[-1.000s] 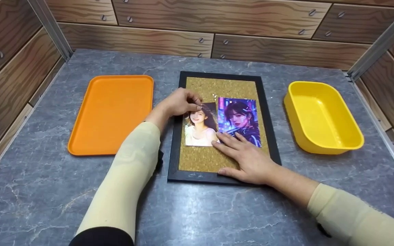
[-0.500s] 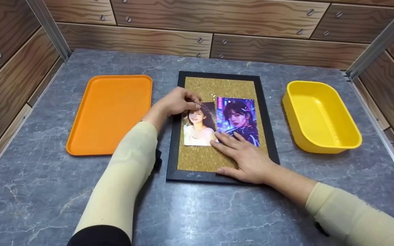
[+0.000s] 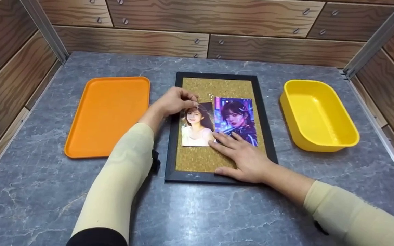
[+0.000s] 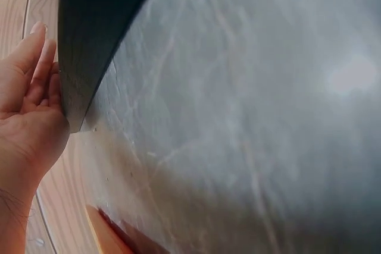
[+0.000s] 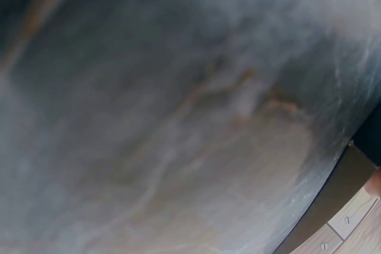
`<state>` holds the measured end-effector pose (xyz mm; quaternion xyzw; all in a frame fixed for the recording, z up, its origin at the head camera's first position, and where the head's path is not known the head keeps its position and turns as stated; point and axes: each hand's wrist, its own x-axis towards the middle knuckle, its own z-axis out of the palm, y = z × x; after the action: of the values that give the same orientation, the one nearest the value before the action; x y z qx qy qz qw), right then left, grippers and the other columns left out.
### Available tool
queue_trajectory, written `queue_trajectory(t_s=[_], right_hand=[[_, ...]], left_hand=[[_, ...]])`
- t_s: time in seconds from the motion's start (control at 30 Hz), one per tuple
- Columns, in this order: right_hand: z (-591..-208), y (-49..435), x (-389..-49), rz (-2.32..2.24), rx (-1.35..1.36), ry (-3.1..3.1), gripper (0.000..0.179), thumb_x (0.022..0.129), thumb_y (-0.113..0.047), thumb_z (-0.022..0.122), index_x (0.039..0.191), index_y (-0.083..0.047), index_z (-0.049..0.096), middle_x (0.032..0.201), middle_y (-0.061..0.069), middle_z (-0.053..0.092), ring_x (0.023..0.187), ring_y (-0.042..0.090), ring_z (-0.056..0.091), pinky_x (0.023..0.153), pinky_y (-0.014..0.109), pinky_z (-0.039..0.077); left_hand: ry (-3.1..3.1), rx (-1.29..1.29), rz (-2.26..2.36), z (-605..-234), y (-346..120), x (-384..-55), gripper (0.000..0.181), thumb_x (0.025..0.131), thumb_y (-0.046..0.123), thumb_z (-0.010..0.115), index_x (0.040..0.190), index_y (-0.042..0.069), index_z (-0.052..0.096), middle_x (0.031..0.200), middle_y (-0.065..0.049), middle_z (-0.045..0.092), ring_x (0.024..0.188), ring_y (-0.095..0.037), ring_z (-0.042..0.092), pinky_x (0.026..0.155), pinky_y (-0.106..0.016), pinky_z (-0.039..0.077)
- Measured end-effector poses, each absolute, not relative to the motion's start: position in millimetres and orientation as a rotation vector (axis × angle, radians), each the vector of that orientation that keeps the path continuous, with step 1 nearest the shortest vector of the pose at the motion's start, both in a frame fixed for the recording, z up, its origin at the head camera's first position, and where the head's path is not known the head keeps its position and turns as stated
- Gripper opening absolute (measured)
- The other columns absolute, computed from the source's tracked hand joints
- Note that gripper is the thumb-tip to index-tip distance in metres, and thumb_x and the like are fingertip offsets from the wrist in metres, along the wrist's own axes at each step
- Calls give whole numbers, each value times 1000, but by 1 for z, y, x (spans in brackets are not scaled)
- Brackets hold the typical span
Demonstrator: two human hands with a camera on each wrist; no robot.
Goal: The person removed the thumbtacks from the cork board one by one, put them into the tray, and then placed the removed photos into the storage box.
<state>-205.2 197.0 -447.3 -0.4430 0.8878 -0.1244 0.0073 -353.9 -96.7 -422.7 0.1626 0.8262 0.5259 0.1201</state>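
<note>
A black-framed corkboard [image 3: 197,159] lies flat on the table with two photo prints side by side. My left hand [image 3: 174,100] reaches over its left frame edge and pinches a small clear pushpin [image 3: 197,105] at the top of the left photo [image 3: 197,128], a portrait in white. In the left wrist view the same hand [image 4: 30,102] shows beside the frame's dark edge, thumb and fingertips together. My right hand [image 3: 243,157] rests on the board, fingers spread and straight. Its fingertips press the lower edges of the left photo and the purple-blue right photo [image 3: 234,116].
An orange tray [image 3: 108,116] lies left of the board, partly behind my left forearm. To the right stands a deep yellow bin [image 3: 320,119]. Small shiny clear bits [image 3: 211,96] show on the cork above the photos. Wood-patterned walls [image 3: 169,17] enclose the table's back and sides.
The head view has shifted slightly, so everything sits a little further left. Both hands keep nearly the same place on the board, and the photos stay where they were.
</note>
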Motion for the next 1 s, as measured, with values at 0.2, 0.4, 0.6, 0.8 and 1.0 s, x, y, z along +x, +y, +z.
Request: queue_trajectory(t_s=[0.2,0.4,0.6,0.8,1.0], right_hand=[[-446,195,-205,-391,-1388,2770,83,103,-66,54,168,-19,34,175,7,23,160,27,24,129,54,15],[-446,196,-205,-390,-1381,2772,83,102,-65,56,168,-19,35,175,7,24,160,27,24,130,53,16],[-446,197,-205,-388,-1372,2776,83,102,-66,56,167,-19,35,174,7,24,159,27,24,129,53,16],[-446,198,-204,-395,-1374,2776,83,102,-65,56,167,-18,36,174,8,25,159,28,25,129,54,16],[-447,197,-205,-387,-1381,2776,83,102,-66,55,168,-19,35,174,8,24,159,28,25,129,54,16]], left_hand=[[2399,454,1582,-421,-99,-351,15,100,11,75,108,-2,79,128,-11,74,91,-13,59,71,-23,47],[2405,477,1604,-420,-99,-350,16,99,8,75,109,-5,79,122,-14,75,87,-11,59,73,-21,48],[2384,483,1625,-418,-100,-347,17,100,7,74,110,-6,78,127,-16,74,96,-13,63,78,-21,51],[2354,472,1646,-414,-103,-344,17,101,6,73,112,-6,77,128,-17,73,98,-15,64,84,-23,53],[2399,486,1594,-407,-109,-343,18,101,11,73,113,-2,78,116,-12,75,95,-15,61,85,-25,52]])
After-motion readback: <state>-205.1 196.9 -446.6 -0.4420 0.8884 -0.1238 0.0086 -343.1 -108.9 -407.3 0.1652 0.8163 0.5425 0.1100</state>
